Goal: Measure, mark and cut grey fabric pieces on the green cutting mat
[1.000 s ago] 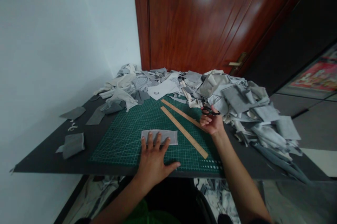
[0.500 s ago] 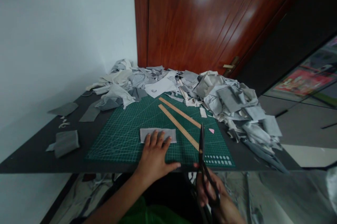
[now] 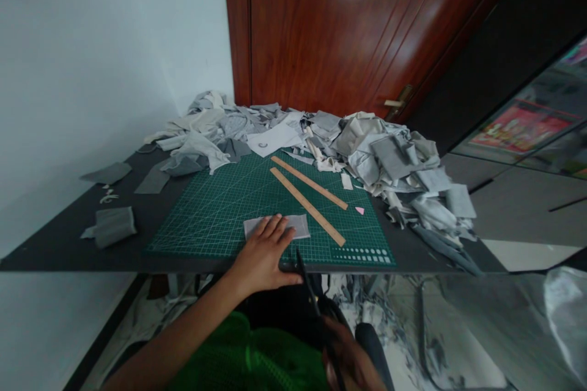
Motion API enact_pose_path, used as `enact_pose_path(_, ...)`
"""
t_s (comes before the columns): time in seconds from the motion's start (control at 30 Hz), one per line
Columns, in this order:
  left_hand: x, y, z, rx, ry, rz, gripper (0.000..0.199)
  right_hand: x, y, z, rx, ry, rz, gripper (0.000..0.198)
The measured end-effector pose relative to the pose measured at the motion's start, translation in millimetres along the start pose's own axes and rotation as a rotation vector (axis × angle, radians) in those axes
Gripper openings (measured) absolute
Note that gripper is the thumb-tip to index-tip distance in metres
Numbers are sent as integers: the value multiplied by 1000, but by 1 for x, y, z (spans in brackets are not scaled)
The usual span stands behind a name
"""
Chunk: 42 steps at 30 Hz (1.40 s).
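A small grey rectangle of fabric (image 3: 300,226) lies near the front of the green cutting mat (image 3: 211,201). On it rests my left hand (image 3: 263,256), palm down with the fingers stretched out and the thumb pointing right. My right hand (image 3: 346,351), lower and somewhat blurred, grips a pair of black scissors (image 3: 309,290). Their blades point up and to the left, the tips close to the mat's front edge and just right of my left thumb. Beyond the fabric two wooden rulers (image 3: 309,207) lie slanting on the mat.
Heaps of grey and white cloth scraps (image 3: 389,161) line the back and right of the dark table (image 3: 59,226). A folded grey piece (image 3: 114,227) sits at the left. A pink chip (image 3: 360,210) lies on the mat's right side. Behind stands a wooden door (image 3: 312,30).
The scissors have dropped lower and swung left, from upright beside the rulers to near my left thumb. My left hand stays on the fabric, which has turned slightly. The view has shifted.
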<state>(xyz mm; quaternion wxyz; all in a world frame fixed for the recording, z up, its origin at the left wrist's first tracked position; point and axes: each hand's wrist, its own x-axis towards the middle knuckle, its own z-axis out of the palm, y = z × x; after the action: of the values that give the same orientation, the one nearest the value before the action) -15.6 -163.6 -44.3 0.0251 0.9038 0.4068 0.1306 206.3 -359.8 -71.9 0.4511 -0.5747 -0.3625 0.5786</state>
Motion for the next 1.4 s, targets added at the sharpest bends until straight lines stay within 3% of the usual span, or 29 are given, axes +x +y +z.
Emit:
enact_pose_path(0.3,0,-4,0,-11,-64,57,127,0,-16,8,159,18,68,84)
enact_pose_path(0.63,-3,-6,7,-15,-11,78,124,7,-29,26,271,89,150,71)
enact_pose_path(0.8,-3,-4,6,-25,-21,75,122,9,-33,23,226,89,205,74)
enact_pose_path(1.03,-2,-4,5,-41,-25,70,125,9,-31,19,110,59,92,75)
enact_pose_path(1.4,-1,-2,0,-21,-55,56,121,11,-40,21,131,14,151,78)
